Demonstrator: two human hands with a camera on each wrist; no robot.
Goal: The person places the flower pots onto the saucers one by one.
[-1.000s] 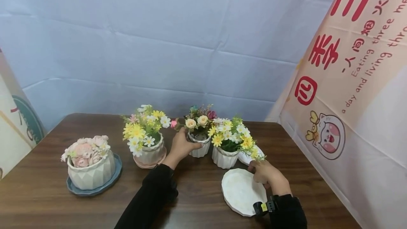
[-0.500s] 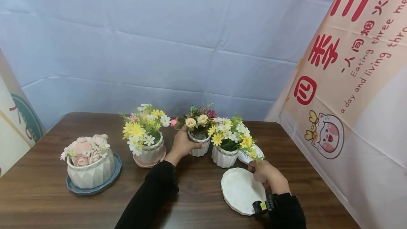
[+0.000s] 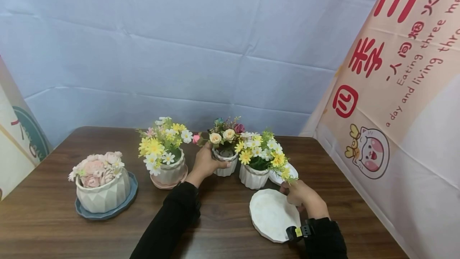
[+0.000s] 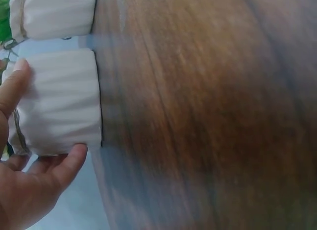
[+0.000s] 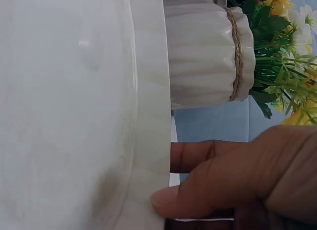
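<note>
My left hand (image 3: 210, 161) grips a small white ribbed pot (image 3: 225, 168) of cream and pink roses at the back middle of the table. In the left wrist view the left hand (image 4: 44, 113) has thumb and fingers curled round the ribbed pot (image 4: 69, 91). My right hand (image 3: 292, 195) pinches the far edge of a white faceted saucer (image 3: 271, 215) that lies on the table. In the right wrist view the right hand (image 5: 171, 183) has its thumb on the rim of the saucer (image 5: 64, 116) and fingers below. A daisy pot (image 3: 253, 177) stands just behind the saucer.
A second white dish (image 3: 278, 178) shows behind the daisy pot (image 5: 203, 56). To the left stand a daisy pot on a pink saucer (image 3: 169, 173) and a pink-rose pot on a blue saucer (image 3: 102, 195). Cloth screens close in the brown wooden table (image 3: 215, 227).
</note>
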